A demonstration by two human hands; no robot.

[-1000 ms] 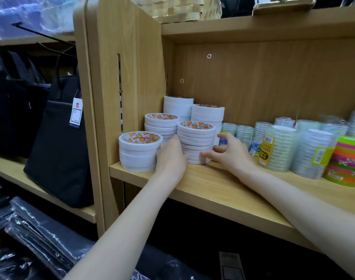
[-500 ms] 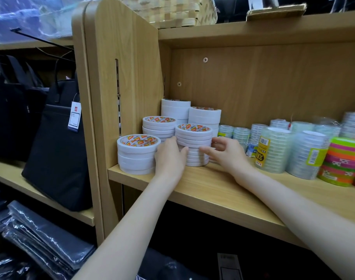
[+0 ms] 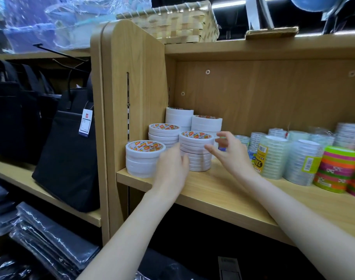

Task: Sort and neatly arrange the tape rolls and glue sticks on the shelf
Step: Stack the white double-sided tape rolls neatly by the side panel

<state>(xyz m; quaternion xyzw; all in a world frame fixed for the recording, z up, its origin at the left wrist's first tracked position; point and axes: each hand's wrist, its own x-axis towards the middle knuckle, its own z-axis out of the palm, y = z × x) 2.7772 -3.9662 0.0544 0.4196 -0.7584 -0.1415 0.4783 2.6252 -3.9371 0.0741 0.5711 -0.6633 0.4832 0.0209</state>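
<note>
Both my hands hover at the white tape stacks on the shelf.

Nearest, my left hand [image 3: 172,166] hangs in front of the gap between two stacks, blurred, fingers loosely together, gripping nothing I can make out. My right hand [image 3: 231,152] sits just right of the middle stack of white tape rolls [image 3: 195,151], fingers spread apart and empty. That stack stands upright on the shelf [image 3: 223,197], rolls lying flat, cores pointing up. A shorter stack [image 3: 143,158] stands left at the shelf's edge, more behind. To the right stand clear tape rolls [image 3: 273,156] and neon tape rolls [image 3: 338,168]; above, a woven basket [image 3: 176,23].
</note>
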